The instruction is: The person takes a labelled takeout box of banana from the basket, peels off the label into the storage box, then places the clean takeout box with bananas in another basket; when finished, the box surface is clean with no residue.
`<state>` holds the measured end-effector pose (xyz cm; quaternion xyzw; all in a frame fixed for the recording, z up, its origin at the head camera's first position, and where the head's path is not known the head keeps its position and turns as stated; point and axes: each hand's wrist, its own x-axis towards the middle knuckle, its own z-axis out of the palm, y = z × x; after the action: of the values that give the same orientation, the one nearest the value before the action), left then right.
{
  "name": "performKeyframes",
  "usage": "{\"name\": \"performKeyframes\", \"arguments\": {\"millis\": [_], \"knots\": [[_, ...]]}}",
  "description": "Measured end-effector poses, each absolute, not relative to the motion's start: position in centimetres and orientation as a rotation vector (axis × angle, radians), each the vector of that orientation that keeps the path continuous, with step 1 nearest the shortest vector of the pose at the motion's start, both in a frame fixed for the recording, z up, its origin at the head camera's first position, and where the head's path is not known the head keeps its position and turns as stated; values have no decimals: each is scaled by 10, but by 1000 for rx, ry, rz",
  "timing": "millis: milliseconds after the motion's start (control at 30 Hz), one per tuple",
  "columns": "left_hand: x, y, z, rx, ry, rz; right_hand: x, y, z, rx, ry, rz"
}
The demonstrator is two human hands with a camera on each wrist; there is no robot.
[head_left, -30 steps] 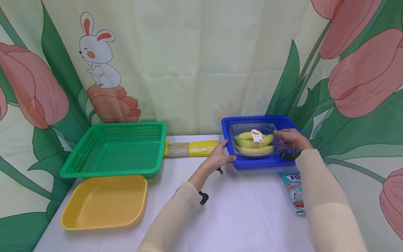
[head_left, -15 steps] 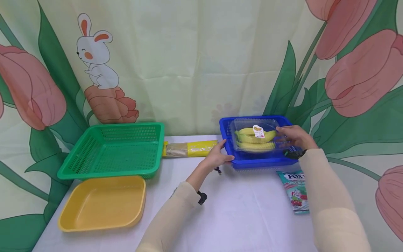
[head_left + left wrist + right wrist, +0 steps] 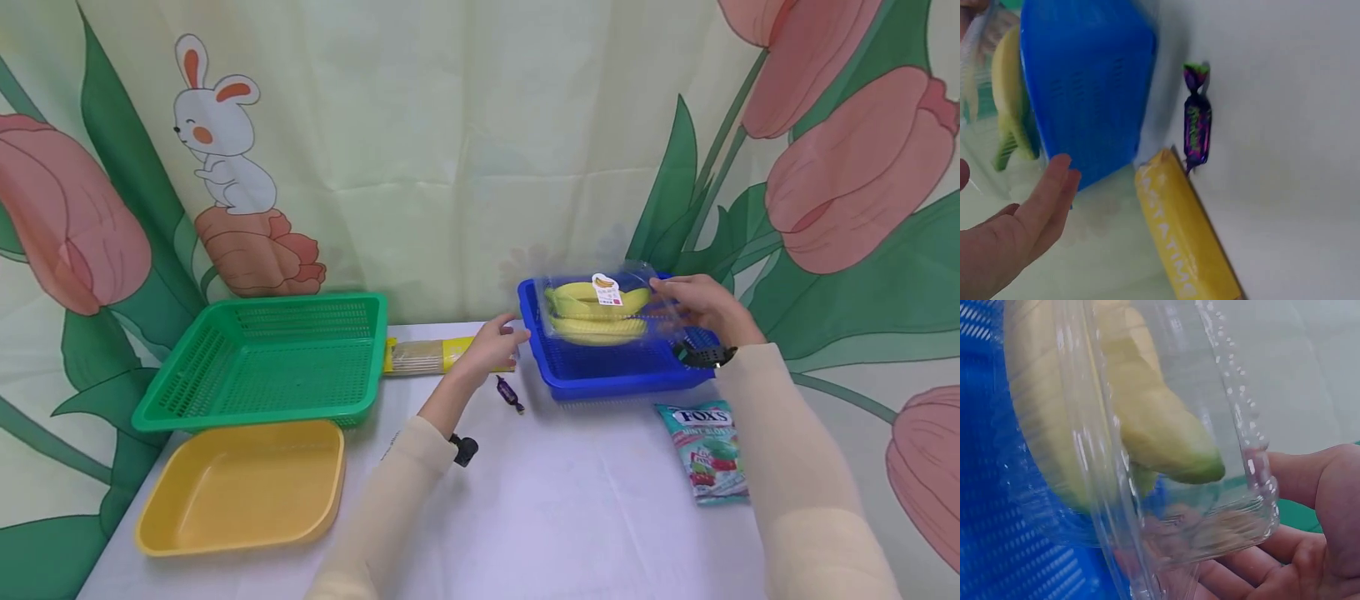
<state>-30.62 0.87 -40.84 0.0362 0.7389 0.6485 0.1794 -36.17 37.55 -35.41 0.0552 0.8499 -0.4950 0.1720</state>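
Now my right hand [image 3: 693,304] gripped the banana box [image 3: 597,304], lifted clear above the blue basket [image 3: 600,375] right of centre; my left hand [image 3: 491,346] had let go, fingers relaxed

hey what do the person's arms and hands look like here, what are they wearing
Both arms are covered by long, pale cream sleeves reaching the wrists. The left hand and right hand are bare, without gloves. A small black device is strapped at each wrist: one under the left wrist, another like a dark band at the right wrist. No rings or markings show.
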Motion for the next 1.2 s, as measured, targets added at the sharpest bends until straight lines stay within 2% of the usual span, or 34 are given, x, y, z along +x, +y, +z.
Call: {"name": "performKeyframes", "arguments": {"millis": [300, 600, 1200], "knots": [[-315, -13, -375, 85, 1984, 1933, -349, 345, -331, 101, 2406, -1405], [-319, -44, -345, 106, 1993, 1945, -335, 298, -330, 18, 2464, -1417], [-273, -105, -350, 193, 2189, 1796, -300, 231, -339, -41, 2472, -1501]]}}
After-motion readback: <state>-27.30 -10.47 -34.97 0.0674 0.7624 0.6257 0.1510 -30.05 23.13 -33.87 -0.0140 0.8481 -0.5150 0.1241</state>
